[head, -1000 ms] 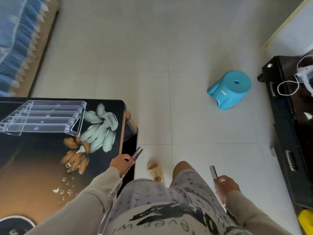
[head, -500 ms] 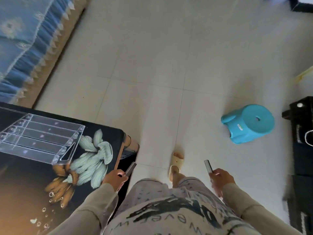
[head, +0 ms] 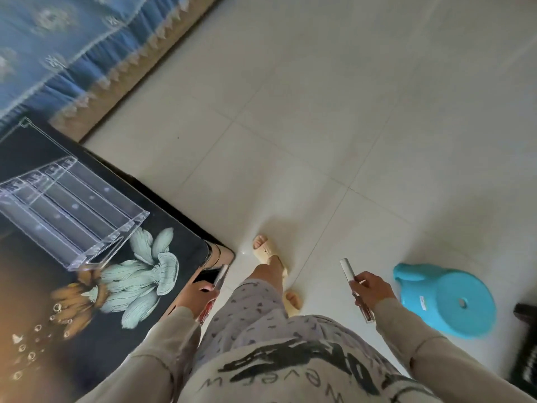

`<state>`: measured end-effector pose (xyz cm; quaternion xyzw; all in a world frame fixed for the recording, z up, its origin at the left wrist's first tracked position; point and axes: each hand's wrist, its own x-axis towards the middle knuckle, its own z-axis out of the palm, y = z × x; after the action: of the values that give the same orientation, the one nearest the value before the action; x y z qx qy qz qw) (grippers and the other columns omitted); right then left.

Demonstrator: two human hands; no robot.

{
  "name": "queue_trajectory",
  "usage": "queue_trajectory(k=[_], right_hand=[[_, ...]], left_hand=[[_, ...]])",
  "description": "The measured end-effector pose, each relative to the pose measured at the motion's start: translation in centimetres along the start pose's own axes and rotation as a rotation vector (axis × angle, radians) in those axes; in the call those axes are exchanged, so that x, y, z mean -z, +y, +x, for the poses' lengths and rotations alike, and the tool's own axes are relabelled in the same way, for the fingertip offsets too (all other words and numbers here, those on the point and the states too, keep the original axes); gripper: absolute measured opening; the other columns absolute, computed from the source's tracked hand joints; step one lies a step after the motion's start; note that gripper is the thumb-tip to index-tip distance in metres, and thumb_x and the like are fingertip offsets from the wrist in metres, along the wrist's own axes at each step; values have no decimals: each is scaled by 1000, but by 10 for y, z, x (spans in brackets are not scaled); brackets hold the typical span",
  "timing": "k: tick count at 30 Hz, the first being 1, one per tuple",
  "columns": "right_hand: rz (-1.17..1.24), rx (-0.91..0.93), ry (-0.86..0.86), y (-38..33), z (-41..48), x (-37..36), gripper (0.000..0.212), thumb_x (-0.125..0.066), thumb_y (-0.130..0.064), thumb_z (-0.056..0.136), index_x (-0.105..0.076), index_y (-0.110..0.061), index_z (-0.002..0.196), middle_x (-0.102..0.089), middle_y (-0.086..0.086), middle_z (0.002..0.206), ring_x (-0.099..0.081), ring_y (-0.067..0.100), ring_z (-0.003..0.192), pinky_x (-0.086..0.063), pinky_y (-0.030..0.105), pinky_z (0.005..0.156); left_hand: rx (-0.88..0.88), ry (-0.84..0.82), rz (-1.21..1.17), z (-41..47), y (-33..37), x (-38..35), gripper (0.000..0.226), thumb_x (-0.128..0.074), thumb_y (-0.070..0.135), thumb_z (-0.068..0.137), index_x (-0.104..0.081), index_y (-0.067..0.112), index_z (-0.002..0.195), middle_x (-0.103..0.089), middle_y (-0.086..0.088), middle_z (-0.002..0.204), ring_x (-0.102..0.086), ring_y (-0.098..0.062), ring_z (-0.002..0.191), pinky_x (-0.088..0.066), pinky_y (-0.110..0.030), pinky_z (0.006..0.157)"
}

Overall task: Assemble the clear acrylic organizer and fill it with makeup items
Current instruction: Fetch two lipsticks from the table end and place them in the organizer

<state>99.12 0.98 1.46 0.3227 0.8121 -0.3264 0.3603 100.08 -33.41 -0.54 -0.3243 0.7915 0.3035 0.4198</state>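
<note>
The clear acrylic organizer (head: 69, 216), with several long stepped compartments, lies on the dark flower-patterned table (head: 96, 324) at the left. My left hand (head: 197, 295) grips a slim lip-gloss tube (head: 220, 277) with a silver cap, right at the table's near corner. My right hand (head: 370, 292) holds a second slim tube (head: 347, 269) with a silver cap, out over the tiled floor. Both hands are below and right of the organizer, apart from it.
A turquoise plastic stool (head: 453, 303) stands on the floor just right of my right hand. A blue patterned sofa cover (head: 72, 45) fills the upper left. My feet in beige slippers (head: 267, 253) stand beside the table's corner. A dark cabinet edge (head: 526, 344) shows at the far right.
The view has swung left and tilted, so the organizer and table sit larger and nearer. I have stepped closer to the table. Both hands keep their tubes.
</note>
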Motion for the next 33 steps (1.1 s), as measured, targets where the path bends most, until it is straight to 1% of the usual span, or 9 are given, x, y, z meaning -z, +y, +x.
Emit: queue_trajectory(k=[4,7,9,15,19,24,27,31,33], right_hand=[[-11,-17,-15,-35,35,16,7,-55,-12,88,-53,-7,84,-57,9,62,-52,21,49,-44,28,59],[-44,-37,-14,-66,54,31,6,-56,-10,88,-55,-6,84,-55,7,57,-51,22,47,-42,26,55],[-44,-49,6,-91,65,42,6,-56,-10,87,-56,-4,85,-57,10,60,-51,23,46,-42,27,54],[-182,33,34,-165,96,66,20,-55,-12,89,-63,2,99,-69,25,94,-52,24,57,-41,12,44],[-228,66,7,-218,118,73,22,-55,-12,88,-63,3,102,-70,25,90,-56,27,66,-43,26,65],[-421,163,-64,-294,156,76,16,-55,-14,89,-62,-3,96,-68,20,85,-57,26,63,-37,16,49],[-516,228,-111,-349,185,74,20,-55,-12,88,-63,1,101,-63,14,78,-56,25,56,-38,11,43],[-676,326,-171,-433,219,70,26,-54,-17,89,-64,-2,107,-69,16,102,-63,30,91,-40,25,71],[-728,387,-194,-479,231,65,25,-54,-16,89,-64,1,104,-67,18,96,-58,29,85,-44,30,82]], left_hand=[[3,13,-86,27,44,16,27,-60,22,87,-65,10,110,-68,-14,109,-62,-30,108,-43,-31,93],[-14,12,-57,40,78,38,16,-53,28,89,-64,16,89,-66,-12,96,-63,-29,107,-41,-27,84],[-14,41,-35,46,101,57,21,-50,32,90,-61,19,80,-68,-10,106,-61,-26,108,-40,-25,85],[15,103,-141,68,135,107,25,-55,25,88,-66,13,107,-68,-10,112,-61,-26,107,-41,-22,81],[60,114,-257,81,140,126,21,-58,22,86,-67,14,104,-69,-11,103,-63,-27,103,-42,-23,79],[140,138,-355,93,143,138,18,-58,25,87,-66,16,100,-67,-6,94,-60,-21,88,-38,-18,70],[221,146,-453,99,147,145,16,-58,23,87,-60,24,72,-60,1,67,-54,-17,64,-37,-16,51],[349,176,-623,102,159,152,29,-59,18,85,-51,25,58,-55,2,58,-51,-16,54,-38,-20,53],[416,216,-718,106,167,152,29,-60,17,84,-52,24,57,-56,-2,60,-52,-20,59,-38,-23,58]])
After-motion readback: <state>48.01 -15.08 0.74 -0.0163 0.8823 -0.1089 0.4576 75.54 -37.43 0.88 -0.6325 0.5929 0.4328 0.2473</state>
